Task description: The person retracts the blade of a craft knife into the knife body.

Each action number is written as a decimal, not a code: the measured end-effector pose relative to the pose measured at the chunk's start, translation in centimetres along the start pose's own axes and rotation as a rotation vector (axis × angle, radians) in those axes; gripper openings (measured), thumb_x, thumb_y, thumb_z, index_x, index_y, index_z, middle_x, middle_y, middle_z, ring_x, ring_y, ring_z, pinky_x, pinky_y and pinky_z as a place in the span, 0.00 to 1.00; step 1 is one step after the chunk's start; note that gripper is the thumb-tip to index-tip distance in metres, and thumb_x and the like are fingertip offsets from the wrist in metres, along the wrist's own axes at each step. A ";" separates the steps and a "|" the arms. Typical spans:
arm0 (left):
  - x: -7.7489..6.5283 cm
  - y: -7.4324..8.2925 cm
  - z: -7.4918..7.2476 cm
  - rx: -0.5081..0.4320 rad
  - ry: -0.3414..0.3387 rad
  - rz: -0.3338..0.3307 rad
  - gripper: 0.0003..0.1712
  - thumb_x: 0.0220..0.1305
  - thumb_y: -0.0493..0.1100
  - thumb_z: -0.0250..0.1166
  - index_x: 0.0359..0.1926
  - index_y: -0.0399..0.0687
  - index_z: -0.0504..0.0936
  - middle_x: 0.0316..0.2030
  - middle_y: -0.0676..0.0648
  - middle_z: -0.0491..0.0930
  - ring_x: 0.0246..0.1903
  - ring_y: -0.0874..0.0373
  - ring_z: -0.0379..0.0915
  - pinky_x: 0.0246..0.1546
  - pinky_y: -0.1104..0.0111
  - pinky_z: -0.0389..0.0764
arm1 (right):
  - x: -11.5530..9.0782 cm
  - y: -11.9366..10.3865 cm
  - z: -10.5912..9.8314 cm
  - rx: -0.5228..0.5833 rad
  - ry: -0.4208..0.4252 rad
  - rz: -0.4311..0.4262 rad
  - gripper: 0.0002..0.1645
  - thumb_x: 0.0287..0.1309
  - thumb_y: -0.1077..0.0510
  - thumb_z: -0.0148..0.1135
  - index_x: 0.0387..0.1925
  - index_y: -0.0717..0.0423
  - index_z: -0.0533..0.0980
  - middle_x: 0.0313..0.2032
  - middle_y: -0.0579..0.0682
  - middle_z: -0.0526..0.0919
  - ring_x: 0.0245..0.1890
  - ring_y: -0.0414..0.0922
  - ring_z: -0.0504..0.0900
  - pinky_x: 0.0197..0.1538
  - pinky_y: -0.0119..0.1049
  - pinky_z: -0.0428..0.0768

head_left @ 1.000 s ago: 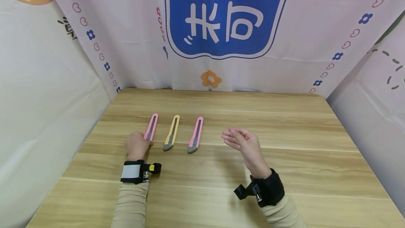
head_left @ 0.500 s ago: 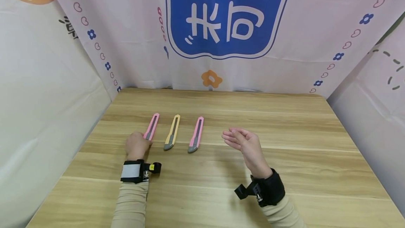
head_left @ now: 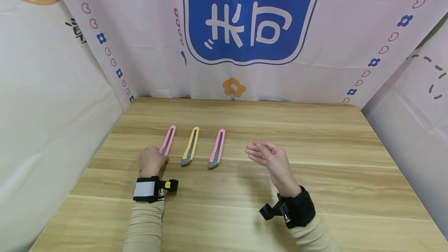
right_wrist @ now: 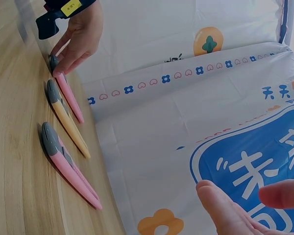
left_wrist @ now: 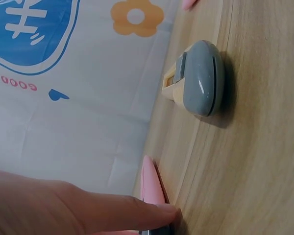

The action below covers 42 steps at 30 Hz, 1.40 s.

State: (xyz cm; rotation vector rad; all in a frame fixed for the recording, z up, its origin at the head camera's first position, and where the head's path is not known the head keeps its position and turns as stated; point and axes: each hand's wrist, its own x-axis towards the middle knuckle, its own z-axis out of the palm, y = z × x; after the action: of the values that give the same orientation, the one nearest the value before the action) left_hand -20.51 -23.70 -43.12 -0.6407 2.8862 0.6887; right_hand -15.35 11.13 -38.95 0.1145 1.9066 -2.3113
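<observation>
Three utility knives lie side by side on the wooden table. My left hand [head_left: 151, 161] pinches the leftmost pink utility knife [head_left: 168, 140] at its grey end; in the right wrist view the thumb and fingers [right_wrist: 64, 64] sit on either side of that end. A yellow utility knife [head_left: 191, 147] lies just right of it, then a second pink utility knife [head_left: 217, 149]. All three have their grey ends towards me. My right hand [head_left: 271, 162] hovers over the table, right of the knives, holding nothing, its fingers straight and thumb apart from them.
The wooden table [head_left: 336, 139] reaches back to a printed cloth [head_left: 150, 65] with a blue shield and orange flower. White cloths hang at the left and right sides. A black wrist camera [head_left: 169, 185] juts from the left wrist, another camera [head_left: 266, 212] from the right.
</observation>
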 end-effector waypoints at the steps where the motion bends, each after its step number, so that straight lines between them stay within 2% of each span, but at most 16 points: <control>1: 0.0 0.0 0.0 -0.002 -0.002 0.001 0.15 0.54 0.43 0.69 0.35 0.33 0.82 0.26 0.43 0.75 0.27 0.52 0.69 0.19 0.69 0.67 | 0.0 0.0 0.0 0.001 0.001 0.000 0.19 0.71 0.60 0.48 0.56 0.71 0.70 0.43 0.51 0.88 0.53 0.51 0.84 0.54 0.35 0.85; 11: 0.0 0.1 -0.1 0.000 -0.016 -0.001 0.14 0.55 0.42 0.68 0.35 0.33 0.81 0.26 0.43 0.73 0.27 0.52 0.68 0.21 0.70 0.65 | 0.0 -0.1 0.0 0.013 0.000 -0.003 0.19 0.71 0.60 0.48 0.56 0.71 0.70 0.42 0.50 0.89 0.53 0.52 0.84 0.54 0.35 0.85; 23: 0.0 -0.1 -0.1 -0.002 -0.015 0.010 0.14 0.53 0.42 0.70 0.32 0.33 0.80 0.25 0.44 0.73 0.26 0.53 0.67 0.20 0.70 0.65 | 0.0 -0.1 -0.1 0.009 -0.008 -0.009 0.20 0.71 0.60 0.49 0.55 0.71 0.70 0.41 0.49 0.89 0.50 0.47 0.86 0.54 0.35 0.85; 30: 0.0 -0.2 -0.2 -0.016 -0.011 0.022 0.15 0.53 0.42 0.70 0.33 0.33 0.80 0.25 0.43 0.74 0.25 0.53 0.68 0.19 0.70 0.65 | 0.1 -0.2 -0.1 -0.006 -0.005 -0.012 0.20 0.71 0.60 0.49 0.56 0.71 0.70 0.44 0.53 0.88 0.51 0.48 0.86 0.54 0.35 0.85; 35: -0.1 -0.3 -0.4 -0.015 -0.020 0.030 0.16 0.53 0.43 0.70 0.34 0.33 0.80 0.25 0.43 0.74 0.26 0.52 0.68 0.20 0.70 0.65 | 0.3 0.1 0.1 -0.005 -0.012 -0.011 0.21 0.70 0.60 0.49 0.57 0.73 0.69 0.43 0.52 0.88 0.51 0.48 0.86 0.54 0.35 0.85; 39: -0.3 -0.3 -0.6 -0.036 -0.038 0.045 0.16 0.53 0.43 0.70 0.35 0.32 0.80 0.26 0.42 0.75 0.27 0.52 0.68 0.22 0.69 0.66 | 0.6 0.1 0.0 -0.047 -0.002 -0.006 0.21 0.70 0.60 0.50 0.57 0.73 0.69 0.48 0.58 0.86 0.51 0.48 0.86 0.54 0.34 0.85; 42: -0.6 -0.1 -0.9 -0.046 -0.024 0.065 0.23 0.53 0.42 0.70 0.46 0.30 0.79 0.35 0.34 0.80 0.31 0.48 0.72 0.27 0.63 0.75 | 0.8 -0.1 -0.3 -0.133 -0.010 -0.003 0.22 0.71 0.58 0.49 0.58 0.70 0.68 0.55 0.66 0.80 0.55 0.50 0.83 0.56 0.36 0.84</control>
State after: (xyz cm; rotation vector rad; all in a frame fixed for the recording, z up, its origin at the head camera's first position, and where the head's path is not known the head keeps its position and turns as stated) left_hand -19.97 -23.98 -42.23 -0.5426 2.8878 0.7681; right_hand -16.13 11.39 -39.04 0.0852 2.0499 -2.1747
